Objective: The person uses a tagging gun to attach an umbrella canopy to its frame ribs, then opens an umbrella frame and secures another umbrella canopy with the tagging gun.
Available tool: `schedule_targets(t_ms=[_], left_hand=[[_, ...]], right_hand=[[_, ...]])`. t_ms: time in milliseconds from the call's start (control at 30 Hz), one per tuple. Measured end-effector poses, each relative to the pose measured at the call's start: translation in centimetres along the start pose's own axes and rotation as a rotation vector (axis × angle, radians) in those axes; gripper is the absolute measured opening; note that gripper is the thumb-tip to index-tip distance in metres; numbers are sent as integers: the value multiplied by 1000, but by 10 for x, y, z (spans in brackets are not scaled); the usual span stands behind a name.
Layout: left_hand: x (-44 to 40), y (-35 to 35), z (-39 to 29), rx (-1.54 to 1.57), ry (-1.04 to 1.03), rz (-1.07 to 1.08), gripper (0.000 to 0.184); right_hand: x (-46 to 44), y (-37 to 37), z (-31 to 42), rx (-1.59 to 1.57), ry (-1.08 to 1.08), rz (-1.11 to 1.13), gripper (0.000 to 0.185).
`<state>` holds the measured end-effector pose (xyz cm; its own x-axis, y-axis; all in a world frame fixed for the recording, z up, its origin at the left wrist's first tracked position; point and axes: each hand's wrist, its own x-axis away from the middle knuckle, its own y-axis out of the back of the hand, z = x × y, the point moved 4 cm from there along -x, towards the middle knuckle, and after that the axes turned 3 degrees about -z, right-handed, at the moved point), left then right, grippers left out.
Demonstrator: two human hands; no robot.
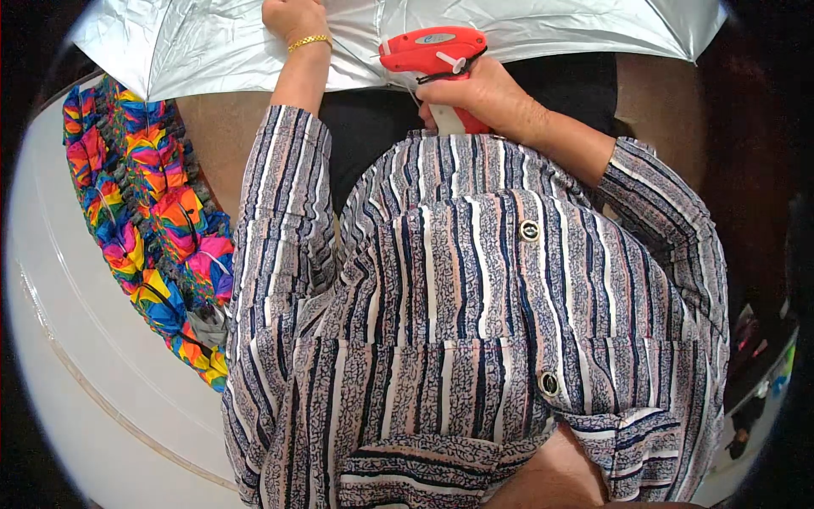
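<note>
A silver umbrella canopy (229, 42) is spread across the top of the view, above my lap. On its left part is my left hand (294, 15), below which a gold bracelet (309, 41) circles the wrist. Its fingers look curled onto the silver fabric, though the top edge of the view cuts them partly off. My right hand (487, 95) is wrapped around the grip of a red tagging gun (431, 51). The gun's nose points left, over the canopy's lower edge. A white plastic piece (456, 63) and a black cord (443, 76) show on its side.
Several rainbow-coloured folded umbrellas (176, 216) lie in rows at the left, beside my left arm. Under them is a pale surface (68, 339) with a curved edge. Small, unclear coloured items (763, 382) sit at the far right.
</note>
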<state>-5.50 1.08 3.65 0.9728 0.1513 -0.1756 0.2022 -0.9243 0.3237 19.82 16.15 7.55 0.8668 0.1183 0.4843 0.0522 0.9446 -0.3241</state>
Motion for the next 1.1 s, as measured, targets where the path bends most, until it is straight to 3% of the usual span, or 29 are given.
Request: schedule_targets(t_ms=[67,133,167,200,267,433,533,800,1100], left_hand=[[4,-4,3,69,55,30,22],[28,-8,-14,-64,-6,202,24],[39,-9,-23,-130,-46,287,25],[49,-9,-30,-147,26,354,17],[73,-10,-40,-140,123,461,19],[115,-26,-60,-39,195,561,16],[126,-35,-60,-46,331,596,19],[140,-49,-57,9,338,720,16],[137,-41,-46,95,381,692,18]], right_hand=[[2,2,5,-164,-14,26,24],[2,3,11,-486,-36,86,28],[-1,5,11,-489,-22,83,28],[-5,13,10,-585,25,3,29],[-14,31,7,-776,130,-161,31],[-18,58,-6,-646,54,-375,31],[-20,53,-5,-632,1,-350,31],[-23,46,-13,-572,22,-383,29],[-42,36,-18,-531,-19,-421,23]])
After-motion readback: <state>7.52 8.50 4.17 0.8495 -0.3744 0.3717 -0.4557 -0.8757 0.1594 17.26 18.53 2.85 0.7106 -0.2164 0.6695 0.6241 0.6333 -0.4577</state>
